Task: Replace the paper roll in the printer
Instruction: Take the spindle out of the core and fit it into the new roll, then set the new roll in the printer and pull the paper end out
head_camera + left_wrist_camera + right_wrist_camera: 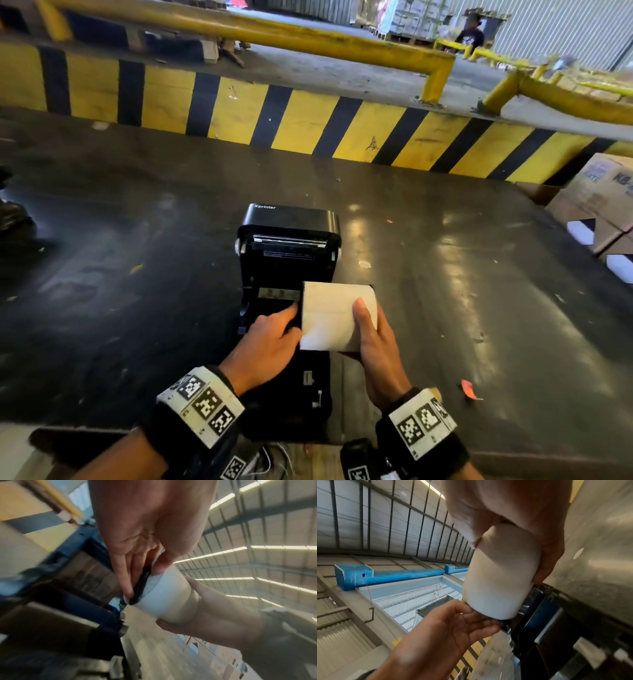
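White paper roll [334, 317] sits in the right hand [376, 349], thumb on top and fingers curled beneath, held just above the open black printer [287, 260] on the dark table [137, 260]. The left hand [265, 346] meets the roll's left end, its fingers [126, 586] and thumb pinching a black spindle piece [140, 586] against that end. The printer's lid stands raised on the far side. A cardboard box [596, 202] lies at the table's right edge, and a yellow-black striped barrier [308, 120] runs behind.
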The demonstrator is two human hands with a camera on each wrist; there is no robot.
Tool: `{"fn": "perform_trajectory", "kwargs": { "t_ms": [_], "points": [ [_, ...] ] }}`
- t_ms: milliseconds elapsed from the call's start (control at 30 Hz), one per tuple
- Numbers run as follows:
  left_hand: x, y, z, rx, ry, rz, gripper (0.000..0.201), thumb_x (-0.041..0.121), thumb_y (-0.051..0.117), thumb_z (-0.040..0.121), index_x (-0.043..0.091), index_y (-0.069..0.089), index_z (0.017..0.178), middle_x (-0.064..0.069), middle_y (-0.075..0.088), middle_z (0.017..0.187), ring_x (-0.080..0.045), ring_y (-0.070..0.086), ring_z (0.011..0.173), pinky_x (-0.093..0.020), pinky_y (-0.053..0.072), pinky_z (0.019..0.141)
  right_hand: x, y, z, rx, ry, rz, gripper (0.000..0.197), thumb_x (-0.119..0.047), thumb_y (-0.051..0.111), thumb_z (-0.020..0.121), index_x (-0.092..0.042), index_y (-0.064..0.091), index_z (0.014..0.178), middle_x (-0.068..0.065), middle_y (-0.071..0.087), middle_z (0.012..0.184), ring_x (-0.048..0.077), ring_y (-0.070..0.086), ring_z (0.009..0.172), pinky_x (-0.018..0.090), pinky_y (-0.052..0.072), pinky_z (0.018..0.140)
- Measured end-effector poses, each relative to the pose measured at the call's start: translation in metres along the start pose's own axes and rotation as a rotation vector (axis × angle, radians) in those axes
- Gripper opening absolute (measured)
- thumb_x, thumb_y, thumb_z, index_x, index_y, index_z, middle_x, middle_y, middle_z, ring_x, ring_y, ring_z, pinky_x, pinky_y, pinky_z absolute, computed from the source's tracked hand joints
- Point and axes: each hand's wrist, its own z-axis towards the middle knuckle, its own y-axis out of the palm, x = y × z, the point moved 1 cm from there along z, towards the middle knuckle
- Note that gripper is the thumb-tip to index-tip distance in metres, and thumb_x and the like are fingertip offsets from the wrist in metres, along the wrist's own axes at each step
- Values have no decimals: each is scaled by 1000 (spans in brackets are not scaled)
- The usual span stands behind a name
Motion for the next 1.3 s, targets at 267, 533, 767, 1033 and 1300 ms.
{"fn": "perform_trajectory", "kwargs": {
  "t_ms": [267,533,767,1033,1300],
  "points": [
    [-38,-38,-18,120,-321,-434,42,49,42,89,21,70,103,-2,74,105,-18,67,101,-45,51,95,19,64,3,-138,-25,-126,33,-32,48,94,-36,44,127,-3,63,119,14,65,104,34,57,89],
    [-72,-41,-14,190,-259,-348,42,66,64,62,35,73,89,2,77,97,-17,72,92,-48,55,88,32,73,21,-174,55,-413,63,-61,53,81,-55,24,136,-1,49,137,22,47,127,49,40,108],
    [-67,-37,3,179,-227,-151,29,33,61,86,23,67,113,10,73,91,2,64,83,-14,49,69,37,48,28,-212,153,-779,73,-61,46,84,-50,5,143,11,-20,157,27,-15,145,57,0,118],
    [-81,-23,12,201,-258,-82,29,29,62,86,13,68,110,-1,73,89,-5,64,79,-12,45,62,63,36,37,-232,181,-757,73,-61,47,84,-49,7,143,6,-7,160,24,-6,147,53,8,119],
    [-90,-19,6,182,-219,-18,26,26,66,83,17,69,107,9,71,74,4,66,70,-10,48,59,66,26,37,-265,159,-852,72,-60,49,84,-44,12,144,10,1,160,26,0,147,56,11,118]
  ]
}}
